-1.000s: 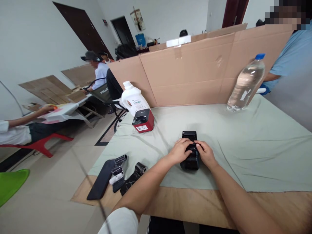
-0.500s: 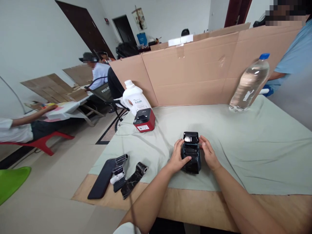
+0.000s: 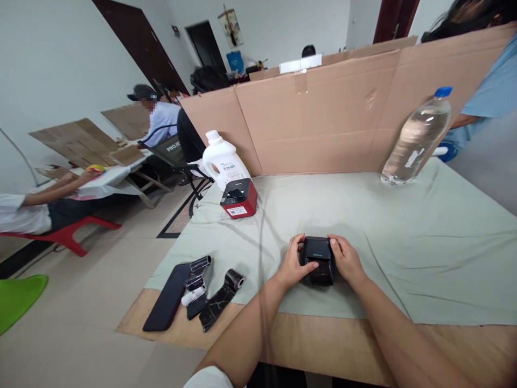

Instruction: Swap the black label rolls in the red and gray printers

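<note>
A small black label printer [image 3: 318, 257] sits on the pale green cloth [image 3: 424, 242], its lid down. My left hand [image 3: 294, 262] grips its left side with the thumb across the front. My right hand [image 3: 346, 260] holds the right side, fingers resting on the top edge. To the left, near the table's corner, lie a black phone [image 3: 166, 298], a white roll [image 3: 193, 295] and curled black label strips [image 3: 221, 298].
A red and black printer [image 3: 239, 198] and a white jug [image 3: 221, 158] stand at the back left. A clear water bottle [image 3: 417, 137] leans against the cardboard screen [image 3: 323, 118]. Other people sit at the left and behind the screen; a blue sleeve shows at right.
The printer's lid, open half a second ago, is now shut. Both hands have closed in around the body again.
</note>
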The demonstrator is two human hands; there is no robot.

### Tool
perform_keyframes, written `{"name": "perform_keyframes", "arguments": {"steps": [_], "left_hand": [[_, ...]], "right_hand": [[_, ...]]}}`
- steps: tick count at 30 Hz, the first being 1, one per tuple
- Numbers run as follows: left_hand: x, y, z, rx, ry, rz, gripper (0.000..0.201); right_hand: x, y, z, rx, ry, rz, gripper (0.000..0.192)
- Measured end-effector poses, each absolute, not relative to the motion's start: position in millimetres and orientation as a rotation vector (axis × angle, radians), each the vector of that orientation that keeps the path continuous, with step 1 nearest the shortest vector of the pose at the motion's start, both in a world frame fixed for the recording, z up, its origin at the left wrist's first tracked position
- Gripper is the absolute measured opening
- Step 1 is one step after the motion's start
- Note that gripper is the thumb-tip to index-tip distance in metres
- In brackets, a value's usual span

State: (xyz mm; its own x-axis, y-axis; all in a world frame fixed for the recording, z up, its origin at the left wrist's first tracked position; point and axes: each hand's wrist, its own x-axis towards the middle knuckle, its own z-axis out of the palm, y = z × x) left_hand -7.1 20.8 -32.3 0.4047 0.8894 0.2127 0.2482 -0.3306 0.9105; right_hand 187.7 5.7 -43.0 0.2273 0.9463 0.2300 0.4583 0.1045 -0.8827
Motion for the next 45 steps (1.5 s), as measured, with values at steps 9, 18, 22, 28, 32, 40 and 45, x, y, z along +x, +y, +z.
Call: {"name": "perform_keyframes", "arguments": {"steps": [9,18,22,28,32,40,45], "left_hand": [[-12,23,-27,1.913,0.927,0.907,0.097],[-11,25,-32,1.353,0.915,0.855,0.088],[-13,25,-30,1.265,0.867,0.827,0.079],[-15,25,-24,1.217,0.822,0.863,0.074],[-16,24,-21,1.215,0.803,0.882,0.074],[-7,25,-21,0.831,0.819,1.055,0.055],[-9,32,-19,0.662,0.854,1.168,0.045]], "right_hand": [[181,-3,-44,-1.64,-1.474,0.521,0.053],[177,-2,-42,-1.301,-1.26,0.988,0.066],[179,-2,-37,-1.24,-1.214,1.158,0.064],[183,-3,-29,-1.195,-1.256,1.281,0.058],[180,-3,-28,-1.189,-1.291,1.209,0.06],[175,-6,-28,-1.179,-1.16,1.32,0.063],[176,-9,-24,-1.106,-1.147,1.563,0.069]]}}
